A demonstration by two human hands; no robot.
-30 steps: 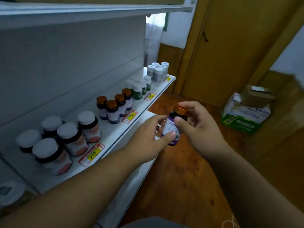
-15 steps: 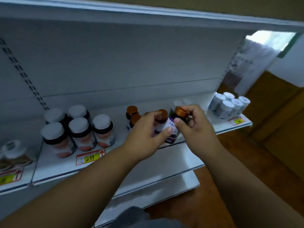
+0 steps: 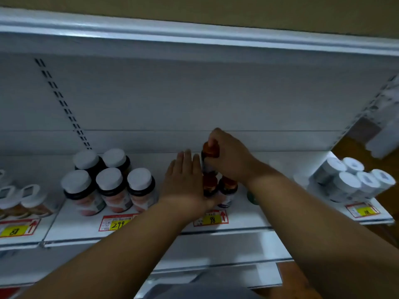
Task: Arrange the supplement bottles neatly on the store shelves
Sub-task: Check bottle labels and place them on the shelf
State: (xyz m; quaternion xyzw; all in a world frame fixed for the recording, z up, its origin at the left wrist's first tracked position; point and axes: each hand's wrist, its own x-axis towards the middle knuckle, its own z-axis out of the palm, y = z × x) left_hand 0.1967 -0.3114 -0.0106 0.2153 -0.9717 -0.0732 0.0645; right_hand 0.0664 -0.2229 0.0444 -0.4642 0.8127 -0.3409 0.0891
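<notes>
Orange-capped bottle going in behind its group on the shelf point(image 3: 237, 221)

The right hand point(image 3: 231, 156) grips the orange-capped bottle point(image 3: 210, 155) by its cap at the far side of the front orange-capped bottles point(image 3: 218, 188); the left hand point(image 3: 185, 180), fingers straight, rests flat beside them. A crooked release (cap-only hold) could topple the row.

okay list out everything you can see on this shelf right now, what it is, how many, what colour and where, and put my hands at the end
Large bottles: five, dark with white caps, left of centre, above the 299 tag.
Orange-capped bottles: at least three, dark, centre group above the 98 tag; one held over the back of the group.
White bottles: about six, right end, blurred.
Jars: a few, pale lids, far left, blurred.
Shelf: one, white.
Left hand: fingers straight, beside the group.
Right hand: grips the raised bottle's cap.
</notes>
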